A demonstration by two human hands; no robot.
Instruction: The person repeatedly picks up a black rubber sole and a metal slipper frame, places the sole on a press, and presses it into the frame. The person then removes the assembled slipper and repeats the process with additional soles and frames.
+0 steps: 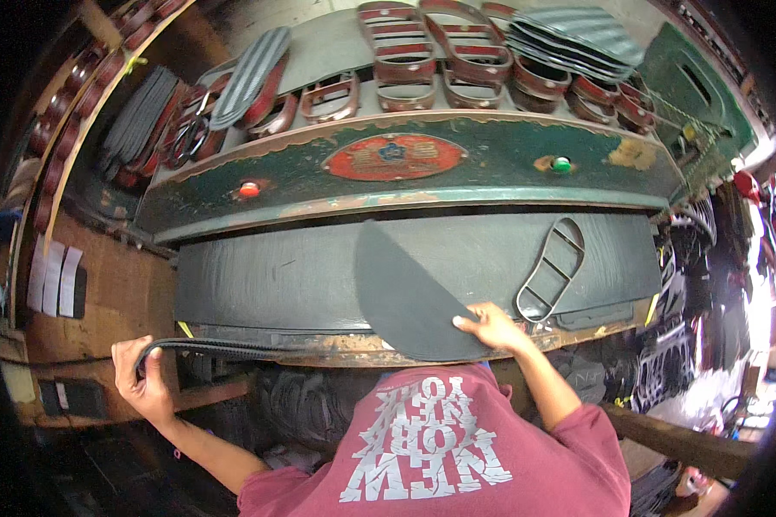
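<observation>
My right hand (491,326) pinches the edge of a flat dark rubber piece (409,297) between thumb and fingers. One side of this piece is rounded, and it overhangs the front edge of the grey press bed (259,280). Off to the left, my left hand (145,383) is closed around the curled end of a thin black rubber sheet (233,346). That sheet appears almost edge-on, with a ridged rim running along the bed's front. A sole-shaped metal cutting die (552,269) with crossbars lies on the bed, right of the rubber piece.
Behind the bed stands the green press beam (293,177) with red (249,189) and green (561,164) buttons. Several red-brown dies (397,65) and striped grey soles (569,39) sit on top. Pale strips (56,277) lie on the left wooden surface.
</observation>
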